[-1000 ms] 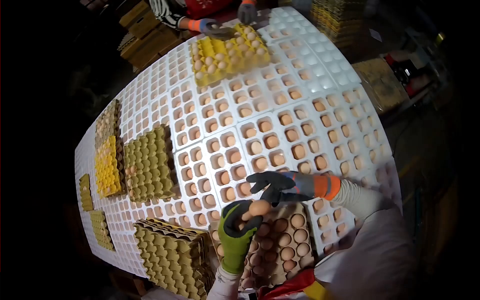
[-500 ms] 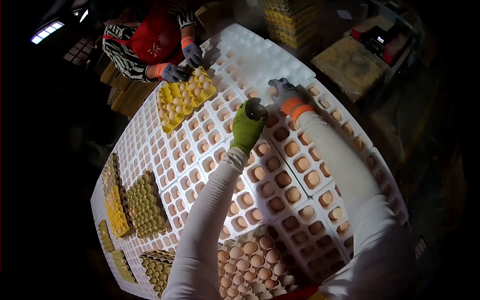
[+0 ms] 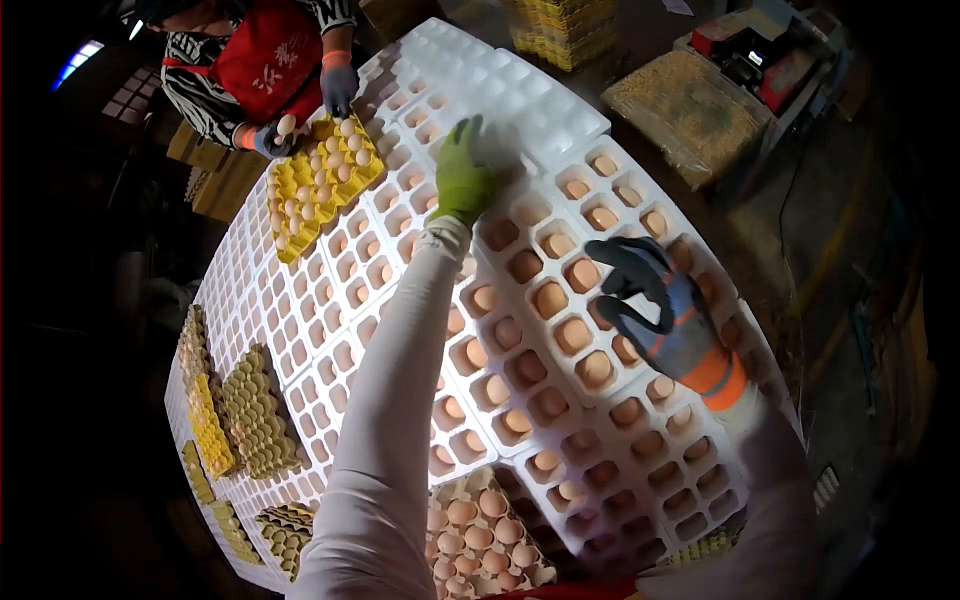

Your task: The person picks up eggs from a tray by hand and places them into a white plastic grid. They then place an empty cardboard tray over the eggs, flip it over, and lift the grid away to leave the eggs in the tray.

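Observation:
My left hand, in a green glove, lies at the far part of the white foam egg trays. Its fingers stretch forward over the foam, slightly blurred, with no object visible in them. Over the right-hand foam tray hovers my right hand, in a grey and black glove with an orange cuff. Its thumb and fingers are spread apart and hold nothing. Brown eggs sit singly in the foam cells around both hands. Close to my body is a pulp tray full of brown eggs.
Across the table, a person in a red apron holds an egg above a yellow egg tray. Stacked pulp trays stand at the left. Foam pieces with rounded bumps lie at the far end.
My right hand has come back toward me and to the right, its fingers now apart. My left hand has turned palm-down and straightened its fingers. The other person has lifted an egg.

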Available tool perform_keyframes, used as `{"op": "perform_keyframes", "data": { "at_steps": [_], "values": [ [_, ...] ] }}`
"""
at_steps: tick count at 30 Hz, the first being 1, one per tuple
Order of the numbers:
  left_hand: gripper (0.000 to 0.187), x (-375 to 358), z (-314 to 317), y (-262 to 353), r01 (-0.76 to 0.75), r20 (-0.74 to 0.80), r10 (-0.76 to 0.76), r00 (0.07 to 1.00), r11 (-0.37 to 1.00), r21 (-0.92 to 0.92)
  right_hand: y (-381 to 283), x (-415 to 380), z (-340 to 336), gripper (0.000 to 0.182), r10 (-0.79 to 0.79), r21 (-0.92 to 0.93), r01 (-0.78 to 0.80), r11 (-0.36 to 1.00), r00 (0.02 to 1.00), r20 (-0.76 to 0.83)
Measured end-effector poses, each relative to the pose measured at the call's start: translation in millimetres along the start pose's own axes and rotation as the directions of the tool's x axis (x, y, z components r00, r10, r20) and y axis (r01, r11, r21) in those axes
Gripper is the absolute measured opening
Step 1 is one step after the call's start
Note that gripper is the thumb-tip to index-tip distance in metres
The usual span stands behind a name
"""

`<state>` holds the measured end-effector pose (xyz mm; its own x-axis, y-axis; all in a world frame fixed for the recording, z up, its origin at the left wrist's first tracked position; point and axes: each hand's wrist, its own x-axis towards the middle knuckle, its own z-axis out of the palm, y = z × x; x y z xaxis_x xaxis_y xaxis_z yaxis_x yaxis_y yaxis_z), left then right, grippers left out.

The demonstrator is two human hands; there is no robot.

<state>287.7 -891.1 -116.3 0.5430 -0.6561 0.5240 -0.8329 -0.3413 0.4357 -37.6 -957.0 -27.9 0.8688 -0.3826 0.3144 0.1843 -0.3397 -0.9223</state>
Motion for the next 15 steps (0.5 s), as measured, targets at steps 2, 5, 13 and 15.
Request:
{"op": "perform_keyframes", "data": {
  "at_steps": [2, 5, 13, 15],
  "values": [
    [0.05, -28, -46, -5, 0.138, -0.005, -0.155, 0.988, 0.895, -0.424, -13, -35, -21, 0.045, 0.073, -0.027, -0.075, 0.997, 0.995, -0.06],
    [0.046, -113, -153, 36, 0.462, 0.263, -0.434, 0.861, 0.455, -0.761, -27, -90, -27, 0.033, 0.293, -0.059, -0.303, 0.951, 0.945, -0.145],
    [0.033, -417, -373, 171, 0.819, -0.041, -0.858, 0.512, 0.501, -0.278, -83, -227, 78, 0.038, 0.458, -0.077, -0.454, 0.888, 0.85, 0.261],
    [0.037, -486, -388, 210, 0.845, -0.124, -0.848, 0.515, 0.527, -0.09, -89, -251, 99, 0.039, 0.488, -0.106, -0.48, 0.871, 0.816, 0.311]
  ]
}}
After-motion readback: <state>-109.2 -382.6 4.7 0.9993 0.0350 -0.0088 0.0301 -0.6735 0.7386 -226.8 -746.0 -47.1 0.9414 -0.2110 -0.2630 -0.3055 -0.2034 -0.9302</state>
